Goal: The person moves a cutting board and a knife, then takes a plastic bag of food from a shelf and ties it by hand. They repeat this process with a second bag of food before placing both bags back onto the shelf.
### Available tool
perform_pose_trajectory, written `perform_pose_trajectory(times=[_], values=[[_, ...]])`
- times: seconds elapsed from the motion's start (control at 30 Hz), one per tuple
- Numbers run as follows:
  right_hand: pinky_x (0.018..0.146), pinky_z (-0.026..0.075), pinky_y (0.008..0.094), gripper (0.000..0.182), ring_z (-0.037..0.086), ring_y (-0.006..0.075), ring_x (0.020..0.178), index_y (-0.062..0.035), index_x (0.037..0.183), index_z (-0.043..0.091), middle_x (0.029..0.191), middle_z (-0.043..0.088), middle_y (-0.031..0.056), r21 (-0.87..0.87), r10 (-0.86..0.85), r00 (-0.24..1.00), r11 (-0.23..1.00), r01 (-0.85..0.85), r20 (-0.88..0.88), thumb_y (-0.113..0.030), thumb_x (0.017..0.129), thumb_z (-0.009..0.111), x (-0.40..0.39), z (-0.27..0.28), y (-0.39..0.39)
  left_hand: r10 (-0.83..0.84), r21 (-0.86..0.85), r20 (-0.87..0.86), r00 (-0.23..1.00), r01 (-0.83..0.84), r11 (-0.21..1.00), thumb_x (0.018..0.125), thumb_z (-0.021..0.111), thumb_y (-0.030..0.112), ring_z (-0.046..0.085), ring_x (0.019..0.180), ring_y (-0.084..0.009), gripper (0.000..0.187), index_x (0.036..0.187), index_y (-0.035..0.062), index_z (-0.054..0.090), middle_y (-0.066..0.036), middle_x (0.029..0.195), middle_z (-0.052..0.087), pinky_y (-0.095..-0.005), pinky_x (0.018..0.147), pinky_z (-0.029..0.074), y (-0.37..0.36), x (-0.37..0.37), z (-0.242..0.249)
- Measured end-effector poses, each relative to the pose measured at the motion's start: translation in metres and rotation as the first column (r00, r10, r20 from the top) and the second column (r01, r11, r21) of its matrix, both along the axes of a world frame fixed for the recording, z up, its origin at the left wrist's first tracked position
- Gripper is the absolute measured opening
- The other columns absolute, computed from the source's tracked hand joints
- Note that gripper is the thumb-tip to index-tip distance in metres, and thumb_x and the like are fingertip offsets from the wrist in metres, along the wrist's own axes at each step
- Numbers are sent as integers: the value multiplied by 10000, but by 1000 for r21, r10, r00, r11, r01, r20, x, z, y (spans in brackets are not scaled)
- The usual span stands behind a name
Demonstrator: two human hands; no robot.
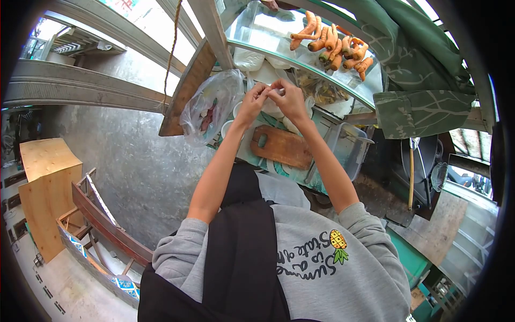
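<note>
My left hand [253, 103] and my right hand [290, 102] meet fingertip to fingertip over the far side of the counter. Both pinch at the same spot, and what lies between the fingers is too small to make out. Whitish plastic bags [249, 60] lie just beyond them. Left of my left hand sits a clear plastic bag [214, 99] with reddish pieces inside. Nearer to me, between my forearms, a brown wooden cutting board [281, 147] with a handle hole rests on the counter.
Several carrots [333, 47] lie on a raised glass shelf [268, 49] beyond my hands. A clear plastic tub [347, 147] stands right of the board, near a black wok [421, 161]. Green cloth [424, 110] hangs at right. A wooden bench [107, 220] stands at lower left.
</note>
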State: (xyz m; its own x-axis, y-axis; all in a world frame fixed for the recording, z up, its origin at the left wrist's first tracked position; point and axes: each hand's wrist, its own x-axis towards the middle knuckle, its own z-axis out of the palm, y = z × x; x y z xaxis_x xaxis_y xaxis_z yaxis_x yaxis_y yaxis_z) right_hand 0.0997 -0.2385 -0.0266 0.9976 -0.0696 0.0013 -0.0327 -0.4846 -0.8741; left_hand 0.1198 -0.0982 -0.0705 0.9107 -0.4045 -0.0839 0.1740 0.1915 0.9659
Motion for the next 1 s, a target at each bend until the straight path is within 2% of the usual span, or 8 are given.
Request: perform_pose_trajectory(times=[0.23,0.3,0.5,0.6,0.7,0.8,0.87,1.0], values=[[558,483,281,267,614,121,685,9,922,623,779,641,89,205,48,994,979,-26,-101,-237,822,636,-2,-5,-6,-17,-49,-41,999,15,999,940,520,184,451,811,-47,157,928,44,589,33,848,521,-198,737,357,4,-5,1],[579,483,263,296,598,108,716,2,966,625,828,642,50,505,185,949,863,-33,-255,-265,838,628,4,-9,-15,1,-47,-55,998,-4,999,937,528,196,451,806,-47,168,934,42,595,32,850,527,-200,731,358,7,-6,4],[607,454,242,314,521,81,704,-17,989,628,799,614,20,353,327,937,897,-267,-123,-293,841,626,-1,-4,-22,-47,291,-47,998,58,955,881,625,264,477,745,-38,210,867,54,637,46,777,566,-198,688,371,20,3,26],[570,407,232,298,466,79,647,-30,970,621,762,579,12,169,260,964,954,-248,-51,-291,827,639,-3,-13,-15,-87,363,-52,995,100,926,861,651,277,466,715,-35,227,855,50,644,46,747,562,-204,667,370,23,9,30],[547,366,227,282,425,79,615,-34,943,596,732,540,2,214,158,987,965,-150,-18,-280,814,644,-8,-20,-6,-79,366,-51,996,92,926,867,637,277,444,685,-28,212,857,65,643,59,733,550,-208,633,353,20,5,28],[543,358,226,260,423,71,611,-31,922,573,724,512,-2,379,68,997,924,-49,-35,-258,813,635,-13,-26,5,31,113,-161,987,-13,994,866,626,233,435,659,-29,196,853,39,649,59,715,541,-204,604,341,10,-5,23],[548,359,225,249,424,64,620,-32,927,567,727,509,-3,399,63,997,916,-42,-38,-244,813,630,-14,-27,7,42,-91,-315,948,-74,993,879,597,243,415,666,-27,130,875,119,636,88,736,531,-203,631,303,6,-11,10],[594,374,211,198,433,49,661,-39,918,556,755,514,-12,437,159,987,891,-126,-40,-195,817,625,-7,-29,1,28,-215,-363,931,-113,970,885,582,222,441,694,-41,122,893,112,635,79,760,557,-208,675,313,2,-14,6]])
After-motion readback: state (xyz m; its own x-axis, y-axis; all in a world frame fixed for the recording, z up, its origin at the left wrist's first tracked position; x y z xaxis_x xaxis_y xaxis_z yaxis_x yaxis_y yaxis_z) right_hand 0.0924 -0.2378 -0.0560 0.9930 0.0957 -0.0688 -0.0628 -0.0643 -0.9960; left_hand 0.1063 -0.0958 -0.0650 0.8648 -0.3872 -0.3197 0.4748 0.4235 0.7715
